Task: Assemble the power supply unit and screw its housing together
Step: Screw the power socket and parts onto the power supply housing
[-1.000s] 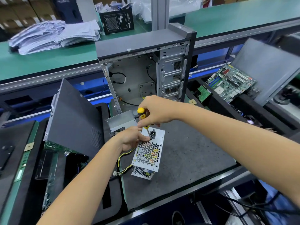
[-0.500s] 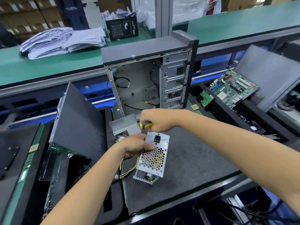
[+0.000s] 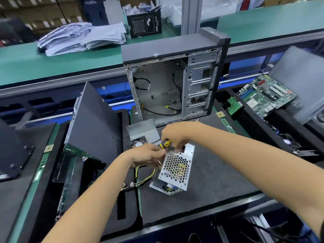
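Head view: I see the power supply unit (image 3: 176,170) standing tilted on the dark mat of the worktop (image 3: 210,186), its perforated metal face turned up toward me and its socket end at the top. Yellow and black cables (image 3: 144,178) trail from its left side onto the mat. My left hand (image 3: 149,156) holds the unit at its upper left edge, fingers curled against the housing. My right hand (image 3: 175,135) grips a screwdriver (image 3: 165,143) with a yellow and black handle, held just above the unit's top left corner, close to the left fingers; the tip is hidden, so I cannot tell whether it meets a screw. Just behind the hands lies a bent grey metal cover plate (image 3: 142,128). Further back stands an open computer case (image 3: 173,81), its interior showing loose cables. A dark side panel (image 3: 93,123) leans to the left. A green motherboard (image 3: 266,94) rests at the right. On the far green bench (image 3: 52,64) sits a pile of papers (image 3: 82,37).
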`<state>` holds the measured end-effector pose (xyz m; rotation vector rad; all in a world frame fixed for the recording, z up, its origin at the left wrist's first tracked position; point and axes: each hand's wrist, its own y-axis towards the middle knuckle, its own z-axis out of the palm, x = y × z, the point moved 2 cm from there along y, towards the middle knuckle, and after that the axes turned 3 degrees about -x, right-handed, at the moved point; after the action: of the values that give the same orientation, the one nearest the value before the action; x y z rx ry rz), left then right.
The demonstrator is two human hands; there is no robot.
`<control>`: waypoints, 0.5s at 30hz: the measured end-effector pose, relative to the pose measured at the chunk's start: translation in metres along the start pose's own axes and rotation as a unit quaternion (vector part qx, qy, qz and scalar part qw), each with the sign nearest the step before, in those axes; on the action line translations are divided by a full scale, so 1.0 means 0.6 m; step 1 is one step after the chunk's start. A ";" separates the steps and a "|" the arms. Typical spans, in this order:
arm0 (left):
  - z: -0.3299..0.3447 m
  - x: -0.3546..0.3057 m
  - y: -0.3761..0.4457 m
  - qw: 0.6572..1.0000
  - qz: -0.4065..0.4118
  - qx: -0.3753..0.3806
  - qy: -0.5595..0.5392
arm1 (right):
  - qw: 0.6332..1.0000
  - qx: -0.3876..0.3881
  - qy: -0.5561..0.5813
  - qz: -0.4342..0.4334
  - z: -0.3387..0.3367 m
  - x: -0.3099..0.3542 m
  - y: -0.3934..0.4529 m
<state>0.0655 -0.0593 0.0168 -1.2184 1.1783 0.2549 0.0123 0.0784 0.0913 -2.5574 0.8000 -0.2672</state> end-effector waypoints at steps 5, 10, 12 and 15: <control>-0.022 0.032 0.020 0.977 0.006 -0.150 0.149 | 0.996 0.087 -0.009 0.014 -0.005 -0.009 -0.029; 0.000 0.034 0.041 0.970 -0.056 -0.099 0.214 | 0.993 0.111 -0.014 -0.022 -0.014 0.010 -0.050; 0.001 0.032 0.040 0.976 -0.071 -0.059 0.197 | 0.993 0.115 -0.018 -0.029 -0.017 0.018 -0.051; 0.002 0.029 0.035 0.981 -0.078 -0.002 0.176 | 0.992 0.123 -0.023 -0.029 -0.022 0.023 -0.056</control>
<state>0.0591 -0.0572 -0.0097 -1.3895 1.3759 -0.0810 0.0363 0.0904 0.1194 -2.3494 0.6337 -0.3044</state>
